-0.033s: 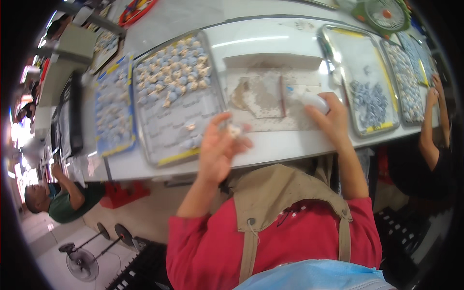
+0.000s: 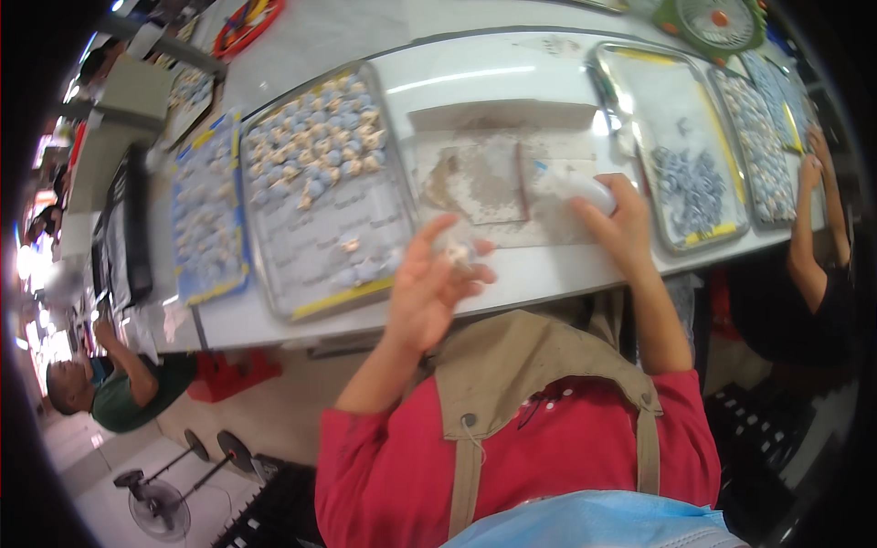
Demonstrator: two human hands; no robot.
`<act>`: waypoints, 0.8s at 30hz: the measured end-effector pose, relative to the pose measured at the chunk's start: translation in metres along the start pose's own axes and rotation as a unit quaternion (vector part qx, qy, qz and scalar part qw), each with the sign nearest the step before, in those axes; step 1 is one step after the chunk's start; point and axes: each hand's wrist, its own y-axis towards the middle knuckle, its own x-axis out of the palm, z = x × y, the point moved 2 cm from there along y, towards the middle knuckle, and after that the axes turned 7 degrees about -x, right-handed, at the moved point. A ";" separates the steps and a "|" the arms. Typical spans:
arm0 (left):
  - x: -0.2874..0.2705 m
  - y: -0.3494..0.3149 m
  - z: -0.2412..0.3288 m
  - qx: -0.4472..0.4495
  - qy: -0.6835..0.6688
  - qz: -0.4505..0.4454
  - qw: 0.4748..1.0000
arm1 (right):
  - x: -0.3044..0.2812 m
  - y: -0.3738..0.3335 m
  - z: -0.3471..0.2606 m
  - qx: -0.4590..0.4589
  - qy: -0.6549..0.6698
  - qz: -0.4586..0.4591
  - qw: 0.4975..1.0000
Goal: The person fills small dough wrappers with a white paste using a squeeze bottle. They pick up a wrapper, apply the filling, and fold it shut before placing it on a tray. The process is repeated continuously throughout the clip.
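My left hand (image 2: 434, 285) is raised over the table's near edge, its fingers curled round a small cream-and-grey figurine (image 2: 457, 254), blurred by motion. In my right hand (image 2: 628, 217) is a white squeeze bottle (image 2: 594, 194), lying on its side with its blue tip (image 2: 540, 166) pointing left. Both hands are at the near side of a shallow cardboard box (image 2: 512, 236) with a stained inside. Left of it, a metal tray (image 2: 324, 233) carries rows of similar grey-and-cream pieces (image 2: 320, 128), with a few apart near its front edge. My hands do not touch each other.
To the right, a metal tray (image 2: 671, 105) holds a heap of small grey parts (image 2: 694, 190); beyond it stands another filled tray (image 2: 756, 151). A blue tray (image 2: 210, 215) lies far left. A green fan (image 2: 720, 23) stands at the back. Another person's hands (image 2: 813, 151) work at right.
The view has shifted slightly, so the trays sit a little farther left. My left hand with the figurine has moved slightly right, nearer the bottle. Both hands keep their hold.
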 end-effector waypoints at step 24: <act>0.040 0.020 -0.047 -0.015 0.243 0.077 0.967 | -0.043 -0.054 -0.061 -0.213 0.010 0.065 0.975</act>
